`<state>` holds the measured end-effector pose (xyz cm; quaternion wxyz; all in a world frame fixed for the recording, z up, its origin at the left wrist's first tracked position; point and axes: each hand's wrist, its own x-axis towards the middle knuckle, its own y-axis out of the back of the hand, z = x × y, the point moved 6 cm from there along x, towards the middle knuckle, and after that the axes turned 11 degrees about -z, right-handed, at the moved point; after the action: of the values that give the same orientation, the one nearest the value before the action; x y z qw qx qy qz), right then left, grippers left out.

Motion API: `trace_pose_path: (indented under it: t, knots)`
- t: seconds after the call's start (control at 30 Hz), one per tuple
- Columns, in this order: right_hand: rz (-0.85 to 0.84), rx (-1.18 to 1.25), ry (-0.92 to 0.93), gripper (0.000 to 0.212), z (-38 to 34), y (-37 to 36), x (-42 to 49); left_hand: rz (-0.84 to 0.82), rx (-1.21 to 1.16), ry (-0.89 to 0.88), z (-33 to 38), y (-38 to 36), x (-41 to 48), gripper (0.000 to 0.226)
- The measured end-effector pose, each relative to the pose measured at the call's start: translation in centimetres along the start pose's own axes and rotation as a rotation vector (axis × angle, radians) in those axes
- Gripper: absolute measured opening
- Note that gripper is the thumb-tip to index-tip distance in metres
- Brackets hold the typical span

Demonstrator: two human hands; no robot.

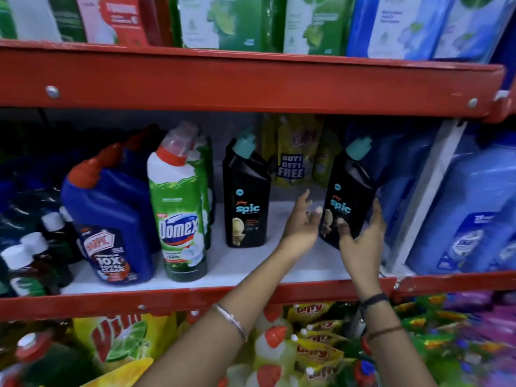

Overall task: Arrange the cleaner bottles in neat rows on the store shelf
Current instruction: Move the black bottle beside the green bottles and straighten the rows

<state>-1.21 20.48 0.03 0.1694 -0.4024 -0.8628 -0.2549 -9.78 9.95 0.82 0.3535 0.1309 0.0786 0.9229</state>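
On the white middle shelf (pixel 251 270) a black cleaner bottle with a teal cap (pixel 247 196) stands upright near the middle. A second black bottle of the same kind (pixel 349 188) leans to the right, and my right hand (pixel 363 241) grips its lower part. My left hand (pixel 303 219) is beside that bottle's left edge, fingers spread, thumb touching or nearly touching it. To the left stand a green and white Domex bottle (pixel 181 208) and a blue Harpic bottle (pixel 111 219), each with more bottles behind.
Small dark bottles with white caps (pixel 33 255) crowd the shelf's left end. Yellow pouches (pixel 298 155) hang at the back. Large blue refill packs (pixel 469 213) fill the right. Red shelf rails (pixel 251 85) run above and below; packets and bottles fill the lower shelf.
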Motion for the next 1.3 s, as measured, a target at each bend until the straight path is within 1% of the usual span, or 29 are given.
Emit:
trace_pose_path:
  t: [0.07, 0.17, 0.23, 0.33, 0.4, 0.5, 0.63, 0.77, 0.83, 1.03, 1.13, 1.3]
  knots:
    - [-0.039, -0.028, -0.020, 0.071, 1.0, -0.1, 1.1, -0.035, -0.010, 0.083, -0.5, -0.6, 1.8, 0.054]
    - [-0.054, -0.118, -0.044, 0.070, 1.9, 0.0, 1.8, -0.102, -0.062, 0.137, -1.2, -1.2, 3.5, 0.058]
    - [-0.032, -0.163, -0.019, 0.069, 2.0, 0.3, 1.9, -0.135, -0.061, 0.130, -1.3, -1.4, 3.8, 0.055]
    - [-0.012, -0.134, -0.009, 0.067, 2.4, 0.6, 2.0, -0.136, -0.060, 0.073, -1.1, -1.4, 3.6, 0.042]
    - [-0.022, -0.066, -0.023, 0.067, 2.5, 0.7, 2.0, -0.078, 0.001, 0.037, -1.1, -0.9, 3.7, 0.037]
    - [-0.057, 0.006, 0.006, 0.066, 2.0, 1.1, 1.6, 0.000, 0.142, -0.002, -0.6, -0.2, 2.9, 0.033]
    - [-0.125, 0.107, 0.064, 0.060, -0.5, 1.5, 0.5, 0.085, 0.150, -0.027, 0.4, 1.1, 0.4, 0.029]
    - [-0.203, 0.218, 0.108, 0.051, -2.6, 0.6, -0.9, 0.194, 0.155, -0.126, 1.3, 2.9, -3.6, 0.028]
    - [-0.246, 0.279, 0.120, 0.051, -3.5, -0.4, -1.7, 0.265, 0.155, -0.147, 1.4, 4.0, -5.6, 0.028]
    - [-0.386, 0.365, 0.152, 0.050, -5.7, -4.7, -4.0, 0.452, 0.150, -0.156, 0.4, 7.5, -10.5, 0.041]
    - [-0.443, 0.389, 0.153, 0.049, -6.4, -6.7, -4.8, 0.496, 0.155, -0.150, -0.4, 9.0, -11.8, 0.048]
    - [-0.501, 0.414, 0.135, 0.049, -6.6, -8.8, -5.8, 0.541, 0.201, -0.107, -1.5, 10.4, -12.9, 0.051]
